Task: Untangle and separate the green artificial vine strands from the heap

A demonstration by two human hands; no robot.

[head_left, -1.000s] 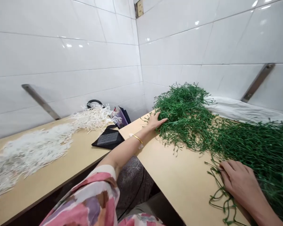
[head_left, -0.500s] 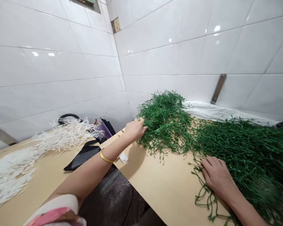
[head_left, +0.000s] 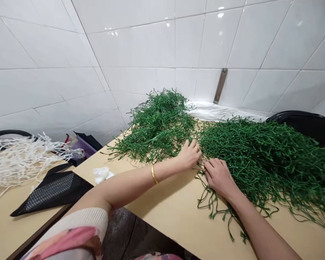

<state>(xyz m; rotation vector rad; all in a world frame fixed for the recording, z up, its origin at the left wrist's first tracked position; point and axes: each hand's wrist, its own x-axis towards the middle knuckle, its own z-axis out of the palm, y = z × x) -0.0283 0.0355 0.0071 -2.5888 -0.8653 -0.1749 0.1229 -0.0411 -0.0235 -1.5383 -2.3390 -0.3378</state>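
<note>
Thin green cords with knotted ends lie in two heaps on the table, a left heap (head_left: 158, 126) and a larger right heap (head_left: 249, 155). My left hand (head_left: 190, 154), with a gold bangle on its wrist, reaches into the gap between them, fingers curled down on some cords. Just to its right, my right hand (head_left: 219, 176) rests at the near edge of the right heap, its bent fingers closed on cords. The fingertips of both hands are partly hidden. Several loose cords (head_left: 212, 202) trail below my right hand.
White cords (head_left: 29, 159) are piled on another table at the left, beside a black mesh piece (head_left: 50, 191). A crumpled white scrap (head_left: 101, 174) lies near the table edge. White cloth (head_left: 216, 110) runs along the tiled wall; a black rounded object (head_left: 303, 124) stands far right.
My left hand has moved right, from the left heap's outer edge to beside my right hand. The left heap now spreads farther toward the left. The view has turned right.
</note>
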